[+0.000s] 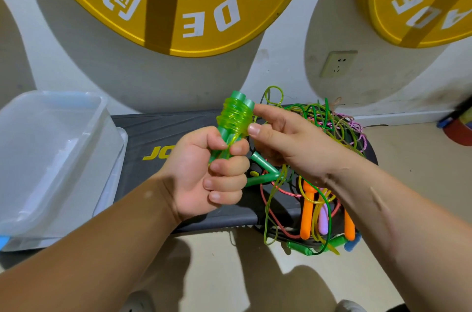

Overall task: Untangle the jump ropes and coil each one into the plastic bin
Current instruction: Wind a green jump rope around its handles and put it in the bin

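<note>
My left hand (217, 173) grips two green handles held together, with a translucent green rope (233, 116) wound tightly around their upper part. My right hand (286, 140) pinches the wound rope from the right with thumb and forefinger. Behind and below my right arm lies a tangled pile of ropes (329, 127) in green, yellow, pink and red. Orange handles (307, 212), a lilac handle (323, 222) and more green handles (263, 172) lie among them. The clear plastic bin (38, 158) stands at the left with nothing visible inside.
Everything rests on a black padded bench (163, 130) against a white wall. Two large yellow weight plates (178, 5) lean on the wall above. A wall socket (337, 64) is at the right. Beige floor lies below, with red and blue objects (457, 127) at far right.
</note>
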